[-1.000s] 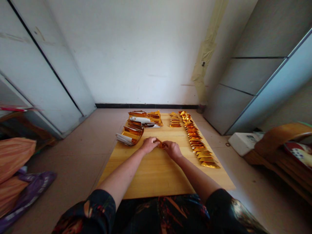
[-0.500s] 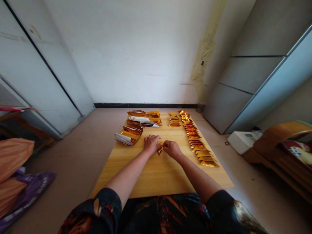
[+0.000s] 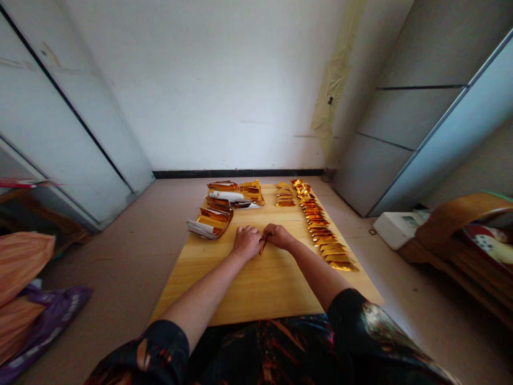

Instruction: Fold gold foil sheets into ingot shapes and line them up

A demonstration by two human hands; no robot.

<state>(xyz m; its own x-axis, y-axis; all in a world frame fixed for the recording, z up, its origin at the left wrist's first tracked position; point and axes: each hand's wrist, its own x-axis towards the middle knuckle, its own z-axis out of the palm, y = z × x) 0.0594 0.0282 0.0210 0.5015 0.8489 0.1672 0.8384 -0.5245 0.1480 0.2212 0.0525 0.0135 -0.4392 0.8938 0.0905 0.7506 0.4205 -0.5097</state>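
Note:
A small piece of gold foil paper [image 3: 262, 247] stands between my two hands over the middle of the wooden table, mostly hidden by the fingers. My left hand [image 3: 247, 242] is closed on its left side, fingers bent. From the right, my right hand [image 3: 277, 236] pinches the same piece near its upper end. To the right runs a long row of folded gold foil pieces [image 3: 323, 235], overlapping one another. A shorter stack of folded gold pieces [image 3: 285, 195] lies farther back. At the back left are loose gold foil sheets [image 3: 212, 218] with white undersides, curled up.
The wooden table [image 3: 224, 294] is low and reaches toward a white wall [image 3: 232, 96]. A grey cabinet [image 3: 385, 144] stands at the right, near a white box [image 3: 396, 230] and a wooden chair [image 3: 444, 235]. Orange and purple bags [image 3: 52, 310] lie on the left.
The foil piece between my hands has gone from a visible triangular shape to a narrow, edge-on strip. Both hands have shifted slightly left, and the whole view has moved a little.

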